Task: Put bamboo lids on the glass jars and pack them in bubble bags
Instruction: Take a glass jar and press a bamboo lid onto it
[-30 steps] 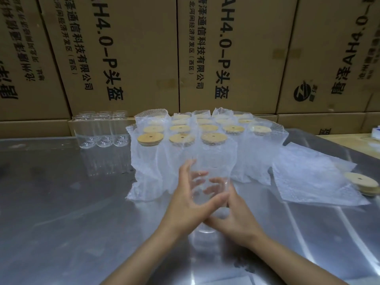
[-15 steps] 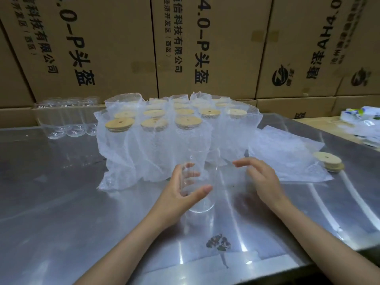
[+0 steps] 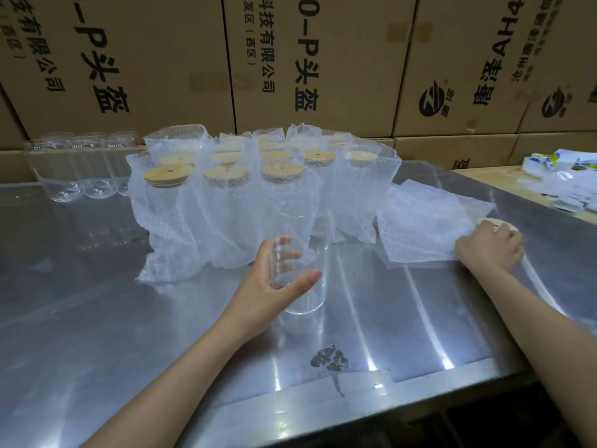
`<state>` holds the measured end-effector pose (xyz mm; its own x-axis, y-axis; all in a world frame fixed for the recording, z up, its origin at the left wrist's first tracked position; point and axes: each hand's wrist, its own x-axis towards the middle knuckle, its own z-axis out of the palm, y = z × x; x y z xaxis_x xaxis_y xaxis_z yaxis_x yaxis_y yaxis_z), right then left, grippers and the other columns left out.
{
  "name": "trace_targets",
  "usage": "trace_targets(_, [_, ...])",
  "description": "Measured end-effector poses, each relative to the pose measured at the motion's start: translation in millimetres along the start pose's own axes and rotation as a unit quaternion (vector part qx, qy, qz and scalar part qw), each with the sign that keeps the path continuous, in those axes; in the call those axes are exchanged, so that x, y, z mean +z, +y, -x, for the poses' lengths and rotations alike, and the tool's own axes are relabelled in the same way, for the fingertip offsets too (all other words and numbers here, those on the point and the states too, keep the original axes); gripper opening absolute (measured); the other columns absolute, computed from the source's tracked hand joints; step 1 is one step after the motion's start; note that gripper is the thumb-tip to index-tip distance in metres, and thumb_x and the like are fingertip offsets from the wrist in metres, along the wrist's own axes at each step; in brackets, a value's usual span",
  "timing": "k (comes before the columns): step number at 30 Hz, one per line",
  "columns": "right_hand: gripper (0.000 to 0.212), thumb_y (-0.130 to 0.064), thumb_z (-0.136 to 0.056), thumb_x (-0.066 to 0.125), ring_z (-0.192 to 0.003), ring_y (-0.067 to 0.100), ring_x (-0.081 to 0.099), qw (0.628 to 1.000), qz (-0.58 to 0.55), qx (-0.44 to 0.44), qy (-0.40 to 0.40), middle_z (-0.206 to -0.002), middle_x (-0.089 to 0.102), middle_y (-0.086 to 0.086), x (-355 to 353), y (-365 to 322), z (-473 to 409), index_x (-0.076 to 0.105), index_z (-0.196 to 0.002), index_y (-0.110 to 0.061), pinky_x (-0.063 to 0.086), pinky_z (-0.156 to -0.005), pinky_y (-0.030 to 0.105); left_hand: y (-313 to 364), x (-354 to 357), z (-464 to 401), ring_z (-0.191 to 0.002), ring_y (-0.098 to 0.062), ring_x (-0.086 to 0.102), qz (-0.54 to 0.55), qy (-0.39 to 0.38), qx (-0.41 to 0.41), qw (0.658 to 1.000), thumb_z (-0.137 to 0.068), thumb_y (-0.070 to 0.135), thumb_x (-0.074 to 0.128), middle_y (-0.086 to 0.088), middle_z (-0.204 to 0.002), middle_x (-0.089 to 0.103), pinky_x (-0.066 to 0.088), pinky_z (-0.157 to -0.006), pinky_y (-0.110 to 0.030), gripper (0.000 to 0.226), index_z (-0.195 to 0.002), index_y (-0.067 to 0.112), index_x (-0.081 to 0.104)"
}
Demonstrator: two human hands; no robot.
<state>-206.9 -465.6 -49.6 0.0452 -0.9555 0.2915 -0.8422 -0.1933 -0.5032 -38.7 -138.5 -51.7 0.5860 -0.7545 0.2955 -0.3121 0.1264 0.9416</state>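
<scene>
While one bare jar (image 3: 302,263) upright: left hand's (image 3: 271,286) loose grip.

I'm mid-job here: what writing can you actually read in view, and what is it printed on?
"0-P头盔" on the left cardboard box.
"0-P头盔", "科技有限公司" and "(西区)" on the middle cardboard box.
"彭勇" beside a round logo, turned sideways, on the right cardboard box.
Smaller print further right is too blurred.
Nothing on the glass jar, lids or bubble bags.
</scene>
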Motion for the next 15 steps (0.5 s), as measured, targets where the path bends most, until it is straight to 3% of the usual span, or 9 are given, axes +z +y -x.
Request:
trace_targets(4, [0.041,-0.020,-0.088,0.051,-0.126,0.040,0.032,0.997,0.035,-0.059,0.047,-0.135,0.042,0.031,4.5,-0.4,3.0,0.057,-0.123,0.000,0.019,-0.109,0.044,0.9,-0.6,0.4,-0.111,-0.006,0.061,-0.007,-0.003,0.002,1.000,-0.054,0.065,0.073,0.010,-0.118,0.060,0.051,-0.081,-0.020,0.073,-0.117,0.044,0.042])
trace_targets(7, [0.037,-0.019,-0.089,0.047,-0.124,0.040,0.033,0.996,0.002,-0.053,0.065,-0.133,0.043,0.029,1.3,-1.3,2.1,0.059,-0.120,-0.001,0.022,-0.107,0.046,0.5,-0.6,0.4,-0.112,-0.008,0.060,-0.007,-0.002,0.001,1.000,-0.055,0.063,0.073,0.010,-0.118,0.060,0.052,-0.083,-0.022,0.073,-0.118,0.043,0.042])
trace_targets(11, [0.036,-0.014,-0.088,0.048,-0.129,0.039,0.027,0.998,-0.012,-0.066,-0.005,-0.142,0.038,0.020,-3.1,-3.2,1.3,0.056,-0.123,-0.009,0.021,-0.108,0.045,0.7,-0.6,0.7,-0.111,-0.007,0.061,-0.006,-0.001,0.000,1.000,-0.055,0.064,0.074,0.010,-0.118,0.060,0.052,-0.080,-0.020,0.073,-0.118,0.044,0.042])
trace_targets(15, [0.040,-0.024,-0.083,0.060,-0.127,0.040,0.029,0.995,-0.002,-0.074,-0.071,-0.135,0.040,0.026,-4.1,-3.7,3.3,0.051,-0.120,-0.012,0.027,-0.104,0.045,0.7,-0.4,0.1,-0.111,-0.007,0.061,-0.011,0.000,0.000,1.000,-0.054,0.067,0.074,0.012,-0.117,0.060,0.051,-0.081,-0.021,0.072,-0.116,0.046,0.043])
